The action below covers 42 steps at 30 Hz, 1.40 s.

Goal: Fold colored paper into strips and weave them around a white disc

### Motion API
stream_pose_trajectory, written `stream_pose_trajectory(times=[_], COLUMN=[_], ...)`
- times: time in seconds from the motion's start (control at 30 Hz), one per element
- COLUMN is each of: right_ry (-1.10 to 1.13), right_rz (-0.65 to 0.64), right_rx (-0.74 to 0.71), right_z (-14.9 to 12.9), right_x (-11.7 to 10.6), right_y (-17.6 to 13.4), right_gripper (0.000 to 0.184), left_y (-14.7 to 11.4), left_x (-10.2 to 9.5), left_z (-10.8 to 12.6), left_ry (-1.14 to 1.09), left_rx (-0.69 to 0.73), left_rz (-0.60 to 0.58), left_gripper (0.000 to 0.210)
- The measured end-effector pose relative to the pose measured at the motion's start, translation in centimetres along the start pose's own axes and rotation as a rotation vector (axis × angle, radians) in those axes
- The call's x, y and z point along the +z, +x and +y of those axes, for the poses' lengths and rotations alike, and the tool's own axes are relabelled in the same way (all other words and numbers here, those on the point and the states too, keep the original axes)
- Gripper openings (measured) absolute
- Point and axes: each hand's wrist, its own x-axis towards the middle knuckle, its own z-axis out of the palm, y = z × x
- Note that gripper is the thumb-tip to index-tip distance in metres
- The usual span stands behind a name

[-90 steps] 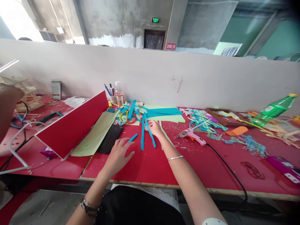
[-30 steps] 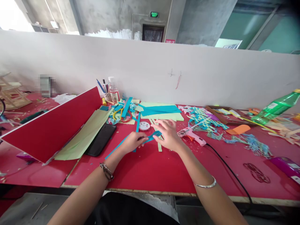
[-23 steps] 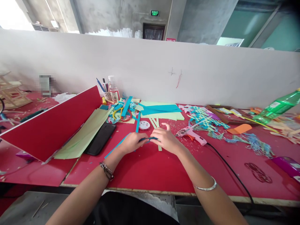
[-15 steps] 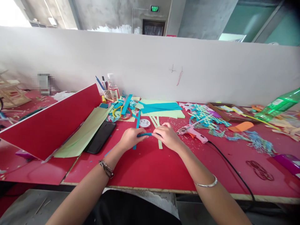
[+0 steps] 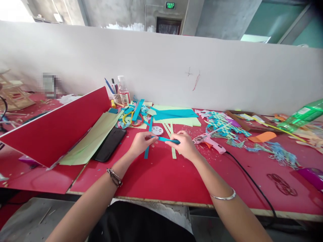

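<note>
Between my hands, just above the red tabletop (image 5: 161, 181), a blue paper strip (image 5: 164, 139) is stretched sideways. My left hand (image 5: 141, 143) pinches its left end. Its right end is in the fingers of my right hand (image 5: 184, 144), where the strip looks folded or curled over. Behind and below them a longer blue strip (image 5: 146, 153) lies on the table, with pale green strips (image 5: 174, 153) to its right. Past my fingers sits a round white disc (image 5: 157, 130) with dark specks. A pink glue gun (image 5: 212, 143) lies right of my right hand.
A black phone (image 5: 111, 144) and green paper (image 5: 85, 148) lie left, beside a standing red board (image 5: 63, 127). Scissors (image 5: 137, 122) rest among paper scraps. Blue and green sheets (image 5: 176, 115) lie at the back. A woven paper piece (image 5: 222, 122) and a green bottle (image 5: 300, 117) are right.
My right hand has shifted slightly right, and more of the blue strip shows between my hands. The strip now slants down toward the right. The whole view has tilted a little.
</note>
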Motion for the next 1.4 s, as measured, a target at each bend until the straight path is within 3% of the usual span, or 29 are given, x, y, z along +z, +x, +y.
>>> stream_pose_trajectory(times=[0.17, 0.47, 0.63, 0.97, 1.4], right_ry=[0.051, 0.012, 0.015, 0.085, 0.177], right_rz=[-0.024, -0.026, 0.001, 0.003, -0.014], right_rx=[0.007, 0.051, 0.07, 0.061, 0.127], right_z=[0.1, 1.1, 1.0, 1.0, 1.1], right_x=[-0.3, -0.3, -0.3, -0.4, -0.4], right_y=[0.0, 0.1, 0.1, 0.0, -0.2], right_gripper=[0.016, 0.023, 0.028, 0.018, 0.021], left_y=[0.1, 0.4, 0.3, 0.5, 0.6], left_x=[-0.2, 0.1, 0.0, -0.2, -0.4], left_z=[-0.3, -0.7, -0.8, -0.3, -0.2], left_ry=[0.023, -0.158, -0.11, -0.172, -0.222], left_rx=[-0.009, -0.028, -0.047, -0.078, -0.128], left_rz=[-0.014, -0.028, -0.045, 0.037, 0.067], left_gripper=[0.028, 0.025, 0.024, 0.025, 0.028])
